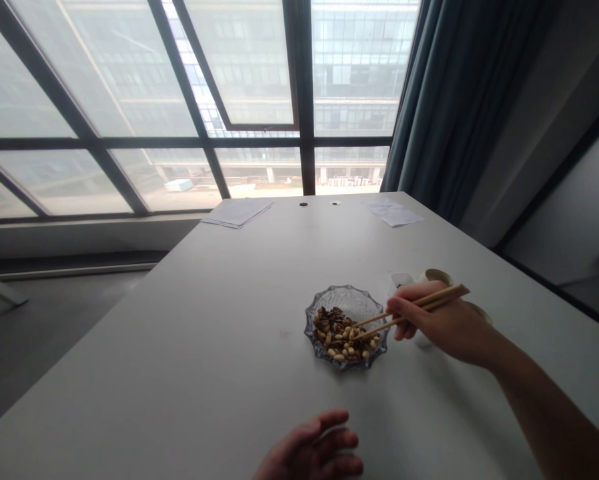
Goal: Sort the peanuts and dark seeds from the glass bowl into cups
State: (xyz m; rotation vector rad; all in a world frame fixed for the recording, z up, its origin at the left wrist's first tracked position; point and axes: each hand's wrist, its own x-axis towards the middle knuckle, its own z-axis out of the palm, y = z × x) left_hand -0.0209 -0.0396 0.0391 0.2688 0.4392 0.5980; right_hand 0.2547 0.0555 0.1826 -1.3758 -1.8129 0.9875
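My right hand (439, 323) grips a pair of wooden chopsticks (432, 301), their tips down among the food in a scalloped glass bowl (364, 301). Pale peanuts (340, 357) and dark brown pieces, perhaps seeds or dried spices, lie mixed in the bowl. Whether the tips pinch anything is too small to tell. Near the bottom edge, my left hand (314, 450) hovers in front of the bowl, fingers apart and holding nothing. Behind my right hand stand cups or small containers (438, 275), partly hidden by it.
The white table (219, 347) reaches toward a large window (259, 67). Stacked paper sheets (238, 213) lie at its far left, another sheet (395, 212) at the far right. Two round holes (303, 205) sit near the far edge. A dark curtain (444, 100) hangs on the right.
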